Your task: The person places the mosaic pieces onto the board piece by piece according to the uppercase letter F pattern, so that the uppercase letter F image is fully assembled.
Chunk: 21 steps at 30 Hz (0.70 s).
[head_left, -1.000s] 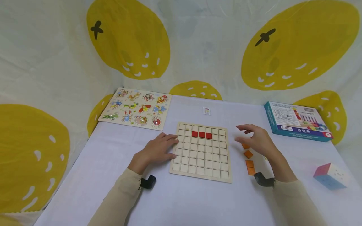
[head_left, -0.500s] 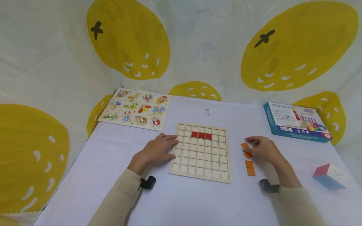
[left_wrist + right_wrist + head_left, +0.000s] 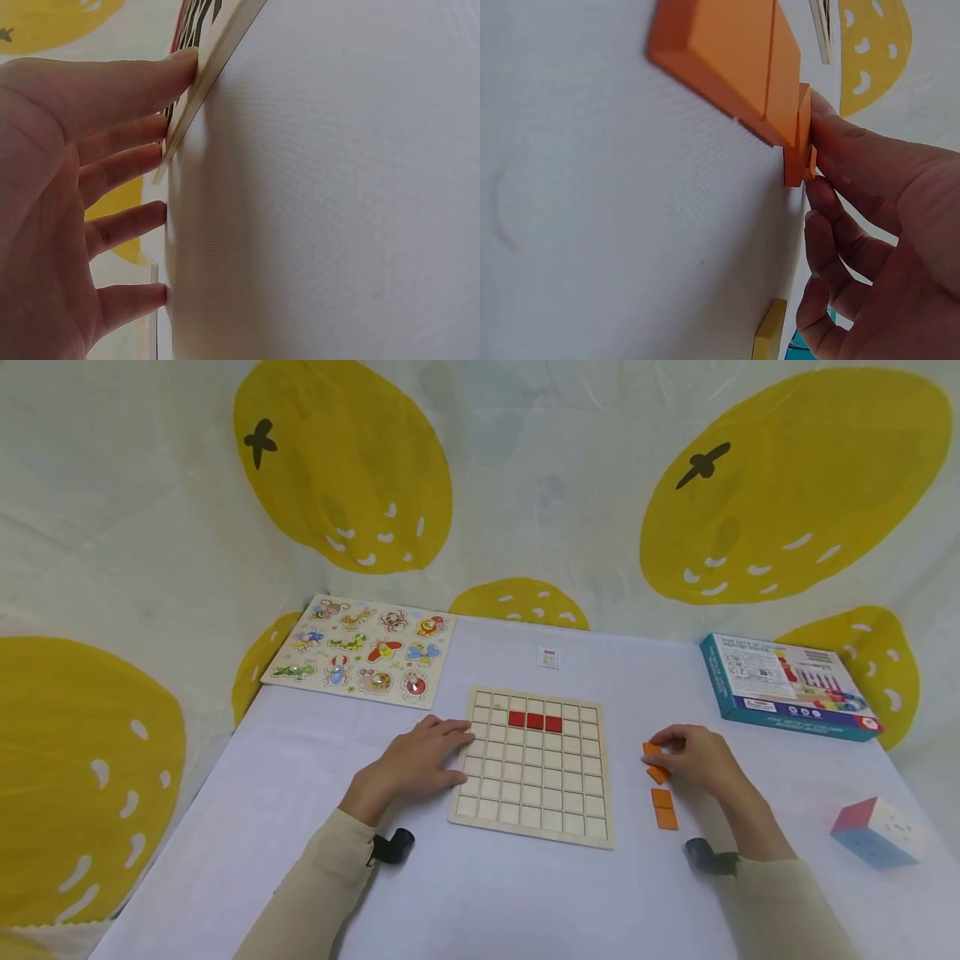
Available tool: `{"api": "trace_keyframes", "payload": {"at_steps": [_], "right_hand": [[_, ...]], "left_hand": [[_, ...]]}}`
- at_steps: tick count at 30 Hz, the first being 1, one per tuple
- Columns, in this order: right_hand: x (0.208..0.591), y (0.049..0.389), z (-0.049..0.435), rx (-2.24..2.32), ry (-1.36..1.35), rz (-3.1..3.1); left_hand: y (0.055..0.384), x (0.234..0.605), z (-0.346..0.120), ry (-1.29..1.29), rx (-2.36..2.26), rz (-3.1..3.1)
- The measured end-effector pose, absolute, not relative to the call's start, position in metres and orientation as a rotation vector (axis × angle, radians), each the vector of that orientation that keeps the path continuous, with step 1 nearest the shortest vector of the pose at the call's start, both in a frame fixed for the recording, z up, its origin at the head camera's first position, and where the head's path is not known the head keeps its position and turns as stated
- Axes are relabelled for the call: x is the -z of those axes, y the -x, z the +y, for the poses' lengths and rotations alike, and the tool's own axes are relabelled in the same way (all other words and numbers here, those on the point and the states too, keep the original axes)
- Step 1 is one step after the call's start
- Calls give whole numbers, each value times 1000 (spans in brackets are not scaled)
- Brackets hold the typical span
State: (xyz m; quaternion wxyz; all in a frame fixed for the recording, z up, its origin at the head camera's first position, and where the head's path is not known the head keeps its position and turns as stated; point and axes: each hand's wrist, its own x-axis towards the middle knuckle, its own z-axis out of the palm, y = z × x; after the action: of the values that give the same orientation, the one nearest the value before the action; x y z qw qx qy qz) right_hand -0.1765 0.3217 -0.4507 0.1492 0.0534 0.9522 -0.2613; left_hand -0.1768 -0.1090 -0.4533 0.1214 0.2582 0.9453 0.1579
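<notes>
A wooden grid board (image 3: pixel 459 810) lies mid-table, with three red tiles (image 3: pixel 535 721) side by side in an upper row. My left hand (image 3: pixel 420 756) rests at the board's left edge, fingers extended; thumb and some fingertips touch the rim (image 3: pixel 214 64) in the left wrist view. To the right of the board, my right hand (image 3: pixel 701 760) pinches an orange tile (image 3: pixel 649 748) between thumb and fingers at table level. Another orange tile (image 3: pixel 656 776) lies turned just beneath it. Nearer me, two orange tiles (image 3: pixel 664 818) lie end to end.
An insect puzzle board (image 3: pixel 360 652) lies back left. A small printed card (image 3: pixel 548 657) sits behind the grid. Back right is a teal-edged box (image 3: pixel 787 685); a puzzle cube (image 3: pixel 877 833) stands at right. The right wrist view shows a yellow tile (image 3: pixel 770 330) near my fingers.
My right hand has come down from above the orange tiles and closed its fingertips on the farthest one, which has turned slightly. My left hand and the board have stayed put.
</notes>
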Motion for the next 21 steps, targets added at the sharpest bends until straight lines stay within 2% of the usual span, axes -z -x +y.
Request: {"api": "trace_keyframes", "payload": {"at_steps": [21], "right_hand": [[450,177,308,801,-90,2824]], "left_hand": [[176,453,-109,-761,-470,2759]]}}
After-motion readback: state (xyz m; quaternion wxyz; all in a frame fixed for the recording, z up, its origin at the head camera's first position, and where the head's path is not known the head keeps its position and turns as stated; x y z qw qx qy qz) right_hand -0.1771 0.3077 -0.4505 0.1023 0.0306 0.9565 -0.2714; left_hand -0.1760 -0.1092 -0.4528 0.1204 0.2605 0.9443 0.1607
